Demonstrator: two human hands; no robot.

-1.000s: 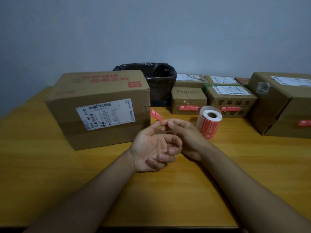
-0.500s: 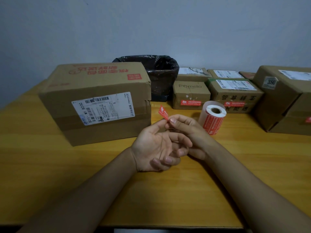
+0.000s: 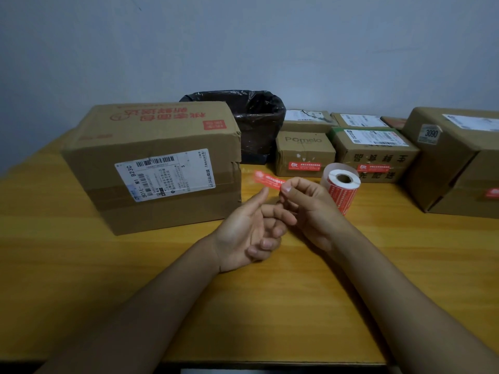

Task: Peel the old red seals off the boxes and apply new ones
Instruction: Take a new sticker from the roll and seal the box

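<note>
Both hands hover over the table [image 3: 81, 265] in front of the big box [image 3: 156, 163]. The right hand [image 3: 310, 211] pinches one end of a red seal [image 3: 267, 180] between thumb and fingertip; the left hand [image 3: 248, 233] lies palm-up beside it, fingers loosely curled, holding nothing. A second ago the seal stood crumpled and short above the fingers; it now stretches out flat, pointing toward the box's right edge. That suggests it is freed and ready to stick on. The roll [image 3: 341, 187] stands just right of the hands, and the bin [image 3: 251, 125] sits behind the box.
</note>
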